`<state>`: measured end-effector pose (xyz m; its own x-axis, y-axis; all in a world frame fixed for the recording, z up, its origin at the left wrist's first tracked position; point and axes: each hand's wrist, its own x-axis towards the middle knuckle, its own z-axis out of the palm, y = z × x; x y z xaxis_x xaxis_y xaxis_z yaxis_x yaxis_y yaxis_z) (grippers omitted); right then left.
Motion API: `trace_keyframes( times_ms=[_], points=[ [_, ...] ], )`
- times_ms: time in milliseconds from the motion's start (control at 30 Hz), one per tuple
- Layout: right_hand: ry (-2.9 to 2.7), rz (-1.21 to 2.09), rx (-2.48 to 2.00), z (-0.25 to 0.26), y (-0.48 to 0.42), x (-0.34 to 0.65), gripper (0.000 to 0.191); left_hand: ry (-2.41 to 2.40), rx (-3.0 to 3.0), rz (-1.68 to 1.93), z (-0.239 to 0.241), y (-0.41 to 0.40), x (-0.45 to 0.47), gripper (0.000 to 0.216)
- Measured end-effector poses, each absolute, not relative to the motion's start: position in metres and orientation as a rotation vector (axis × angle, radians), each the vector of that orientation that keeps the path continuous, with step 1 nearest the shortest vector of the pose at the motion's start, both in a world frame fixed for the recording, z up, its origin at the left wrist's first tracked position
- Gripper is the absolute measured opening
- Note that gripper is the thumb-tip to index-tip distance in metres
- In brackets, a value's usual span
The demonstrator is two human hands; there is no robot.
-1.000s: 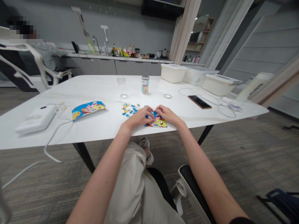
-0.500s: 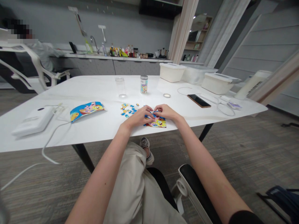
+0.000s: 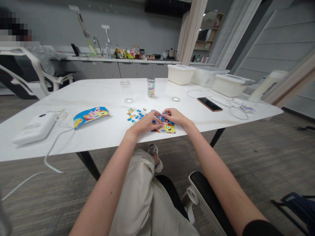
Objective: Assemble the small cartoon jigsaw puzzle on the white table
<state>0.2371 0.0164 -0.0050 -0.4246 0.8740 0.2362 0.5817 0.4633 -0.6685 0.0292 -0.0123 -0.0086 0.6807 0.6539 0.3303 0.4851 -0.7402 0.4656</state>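
Observation:
A partly assembled jigsaw puzzle [image 3: 168, 128], blue, pink and yellow with a cartoon figure, lies at the table's near edge. My left hand [image 3: 148, 122] rests over its left side, fingers apart and fingertips on it. At its top edge my right hand [image 3: 174, 116] has thumb and fingertips drawn together; whatever they pinch is too small to make out. Loose puzzle pieces [image 3: 135, 115] are scattered just left of my left hand. Farther left, a curved picture sheet [image 3: 91, 116] shows the same kind of cartoon.
Behind the puzzle stand a clear jar [image 3: 127, 91] and a cartoon-labelled can [image 3: 151, 88], with a ring-shaped lid [image 3: 175, 99] nearby. A phone [image 3: 209, 104], cables and storage boxes [image 3: 180, 74] are to the right. A white device [image 3: 35, 127] sits left. Another person [image 3: 45, 59] sits beyond.
The view has shifted slightly. My hands stay at the puzzle, the right fingertips moving only a little at its top edge. The other objects keep their places.

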Motion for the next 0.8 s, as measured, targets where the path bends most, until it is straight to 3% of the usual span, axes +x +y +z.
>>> trace_keyframes(
  times_ms=[800],
  points=[
    [-2.069, 0.713, -1.156, -0.011, 0.014, 0.237, 0.019, 1.123, 2.298, 0.885, -0.017, 0.01, 0.036, 0.018]
  ],
)
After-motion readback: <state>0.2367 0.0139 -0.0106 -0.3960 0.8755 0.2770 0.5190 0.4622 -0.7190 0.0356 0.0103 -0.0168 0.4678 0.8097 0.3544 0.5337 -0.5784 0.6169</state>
